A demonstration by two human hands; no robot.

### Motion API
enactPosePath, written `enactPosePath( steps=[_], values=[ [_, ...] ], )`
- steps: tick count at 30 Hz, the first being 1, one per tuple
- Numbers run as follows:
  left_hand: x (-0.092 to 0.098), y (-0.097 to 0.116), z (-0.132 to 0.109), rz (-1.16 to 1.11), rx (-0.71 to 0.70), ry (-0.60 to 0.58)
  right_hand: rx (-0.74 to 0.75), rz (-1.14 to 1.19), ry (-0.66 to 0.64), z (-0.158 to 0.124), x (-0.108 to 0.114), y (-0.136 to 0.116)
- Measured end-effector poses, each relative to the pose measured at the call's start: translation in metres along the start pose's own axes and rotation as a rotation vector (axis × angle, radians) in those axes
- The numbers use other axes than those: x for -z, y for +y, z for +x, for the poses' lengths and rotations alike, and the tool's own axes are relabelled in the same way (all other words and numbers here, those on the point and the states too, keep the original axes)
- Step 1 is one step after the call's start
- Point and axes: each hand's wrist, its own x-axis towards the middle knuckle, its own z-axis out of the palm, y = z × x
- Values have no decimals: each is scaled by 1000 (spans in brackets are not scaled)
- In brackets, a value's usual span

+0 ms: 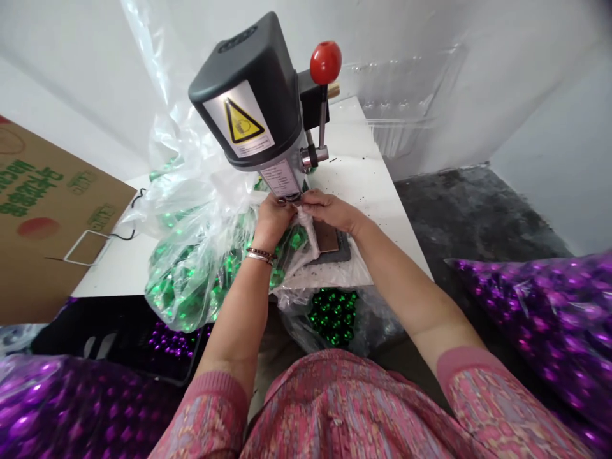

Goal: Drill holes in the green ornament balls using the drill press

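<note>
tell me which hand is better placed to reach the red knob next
Probably the right hand: the red knob is on that side of the machine. The left hand is farther left, beside the green-filled bag.

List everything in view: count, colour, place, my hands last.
Table: one, white, centre
Machine: one, black and grey, on table
Lever knob: one, red, on machine
Warning label: one, yellow, machine front
Green-filled bags: at least two, clear, on and below table
Cardboard box: one, brown, left edge
Purple-filled bags: at least two, clear, lower left and right
Bin: one, black, lower left
Twisted plastic: one, whitish, beneath machine head
Bracelets: several, dark and silver, left wrist
Sleeves: two, pink patterned, bottom
Left hand: one, bare, at twisted plastic
Right hand: one, bare, alongside
</note>
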Motion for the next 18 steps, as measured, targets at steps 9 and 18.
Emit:
enactPosePath(
  steps=[9, 18],
  values=[
    [7, 3, -19, 111, 39, -79, 90, -210, -64, 5, 22, -7],
    [-2, -27, -73, 432, -354, 59, 109, -570, 131, -22, -7, -28]
  ],
)
